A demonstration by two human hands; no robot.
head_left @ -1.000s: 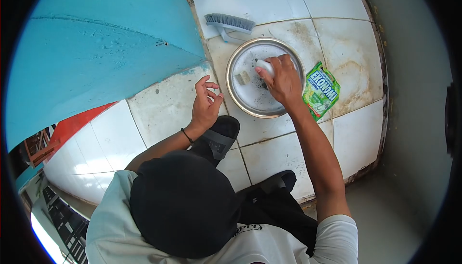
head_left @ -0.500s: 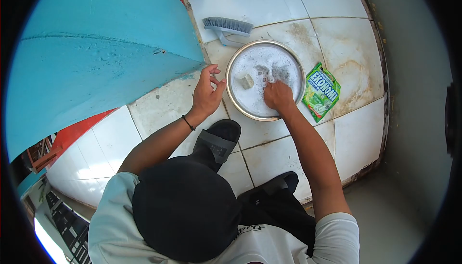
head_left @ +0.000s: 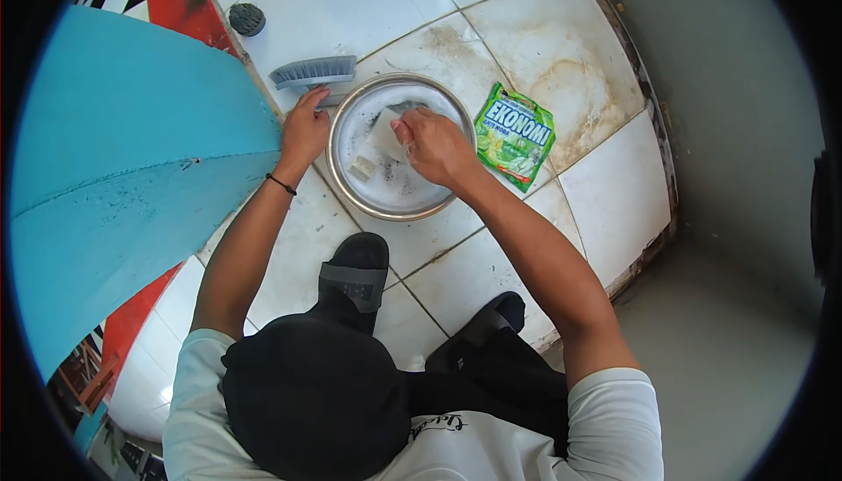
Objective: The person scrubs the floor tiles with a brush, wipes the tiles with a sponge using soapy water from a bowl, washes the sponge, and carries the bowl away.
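Floor (head_left: 605, 156): white glazed tile, brown-stained, darkly jointed.

Basin (head_left: 331, 143): round, shiny metal, set flat on the floor, probably for steadiness; holds pale, speckled suds (head_left: 379, 193).

Packet (head_left: 516, 136): glossy green plastic, lettered EKONOMI, just beside the basin — likely for easy reach.

Right hand (head_left: 436, 146): over the basin, fingers gripping a white piece, apparently by its edge for control.

Left hand (head_left: 303, 133): at the brush's handle, fingers partly bent — whether gripping, cannot tell.

Brush (head_left: 314, 71): grey, long-bristled, bristles facing away from the person.

White piece (head_left: 384, 135): flat, in the basin; cloth or sponge, unclear.

Scrubber (head_left: 247, 19): dark, round, rough, beyond the brush.

Block (head_left: 362, 168): pale, squarish, inside the basin.
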